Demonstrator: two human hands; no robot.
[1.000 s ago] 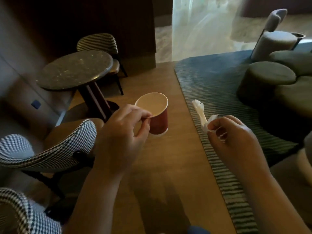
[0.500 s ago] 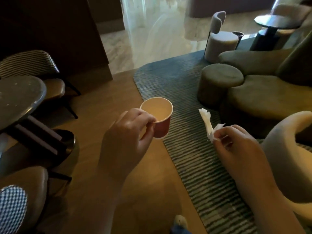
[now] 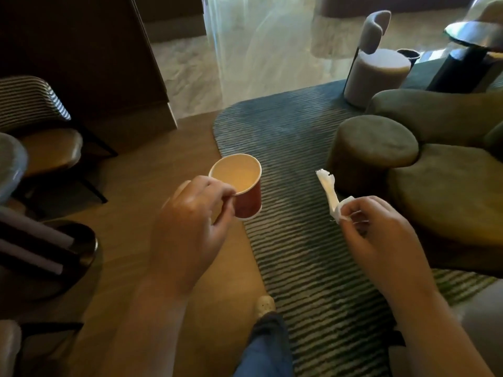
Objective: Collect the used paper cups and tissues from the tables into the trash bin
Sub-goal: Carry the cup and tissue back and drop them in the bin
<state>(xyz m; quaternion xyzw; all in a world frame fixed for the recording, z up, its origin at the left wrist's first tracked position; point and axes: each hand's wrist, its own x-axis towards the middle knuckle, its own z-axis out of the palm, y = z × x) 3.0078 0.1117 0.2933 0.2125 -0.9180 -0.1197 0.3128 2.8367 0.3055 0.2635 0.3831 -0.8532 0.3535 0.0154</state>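
My left hand [image 3: 190, 221] pinches the rim of a red paper cup [image 3: 246, 197], held upright at chest height over the wooden floor; its pale inside looks bare. Off to the right, my right hand [image 3: 381, 235] grips a twisted white tissue [image 3: 330, 195] that sticks up and to the left out of the fist. A small dark bin [image 3: 408, 54] stands far back on the right, behind a pale cylindrical stool.
A striped blue-green rug [image 3: 285, 131] lies ahead. Olive rounded poufs and sofa [image 3: 375, 148] fill the right side. A pale stool-chair [image 3: 378, 72] and a dark pedestal table [image 3: 473, 36] stand at the back right. On the left are a striped chair [image 3: 40, 126] and a round table's edge [image 3: 11, 164].
The view has swung right: the left round table and checked chair slid out, the poufs and far table came in. Both hands keep their hold on cup and tissue.
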